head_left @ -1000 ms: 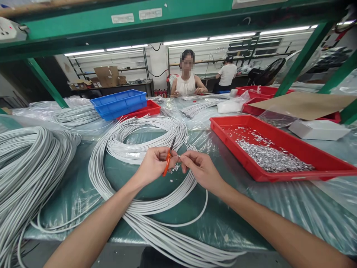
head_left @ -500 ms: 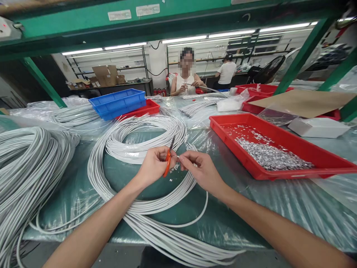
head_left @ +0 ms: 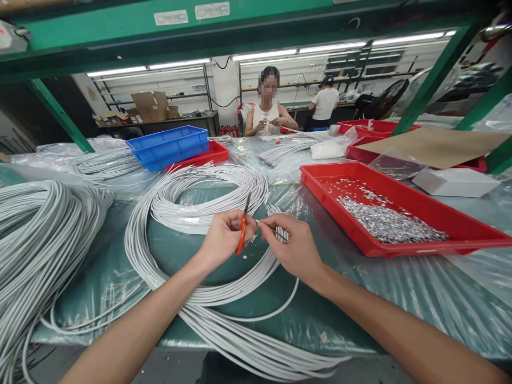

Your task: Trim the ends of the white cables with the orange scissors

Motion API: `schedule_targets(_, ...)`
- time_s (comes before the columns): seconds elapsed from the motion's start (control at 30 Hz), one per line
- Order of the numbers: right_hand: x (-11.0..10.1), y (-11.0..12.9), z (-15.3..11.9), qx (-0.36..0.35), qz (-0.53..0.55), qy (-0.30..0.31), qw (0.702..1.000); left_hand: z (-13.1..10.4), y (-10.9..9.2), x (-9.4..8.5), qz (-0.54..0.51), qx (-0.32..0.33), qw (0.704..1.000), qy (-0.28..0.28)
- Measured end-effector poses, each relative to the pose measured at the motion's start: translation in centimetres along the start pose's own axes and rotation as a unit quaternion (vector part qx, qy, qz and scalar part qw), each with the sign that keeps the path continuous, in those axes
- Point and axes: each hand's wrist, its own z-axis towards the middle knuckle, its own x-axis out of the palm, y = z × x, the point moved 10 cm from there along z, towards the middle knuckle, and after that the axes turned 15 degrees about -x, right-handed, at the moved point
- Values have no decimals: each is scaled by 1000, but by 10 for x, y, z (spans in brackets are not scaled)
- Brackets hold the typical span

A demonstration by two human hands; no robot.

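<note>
My left hand [head_left: 226, 237] is closed around scissors [head_left: 242, 232] with orange handles, whose dark pointed blades stick up past the fingers. Its thumb and fingertips also meet a thin cable end. Just to the right, my right hand [head_left: 294, 245] pinches the tip of a white cable [head_left: 294, 298] between thumb and forefinger; the cable loops down behind this hand. The fingertips of both hands are almost touching. Beneath them lies a coiled bundle of white cables [head_left: 138, 245], with small shiny scraps [head_left: 245, 257] on the green table inside the coil.
A red tray [head_left: 332, 213] of small silvery metal pieces stands at the right. Thick cable coils [head_left: 40, 250] fill the left edge. Blue trays [head_left: 168, 149] rest behind, and a green shelf beam [head_left: 120, 32] crosses overhead. A co-worker [head_left: 268, 114] sits opposite.
My right hand has turned slightly, its fingers a little more raised. The scissors have tilted slightly in my left hand. Both hands stay over the coil.
</note>
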Motion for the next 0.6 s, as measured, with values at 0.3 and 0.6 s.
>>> schedule_targets(0.3, 8, -15, -4, 57, 73, 17, 996, 1, 0, -4, -11, -16, 1000, -10)
schedule_targets(0.6, 21, -23, -10, 113, 179, 45, 976, 4, 2, -9, -3, -23, 1000, -20)
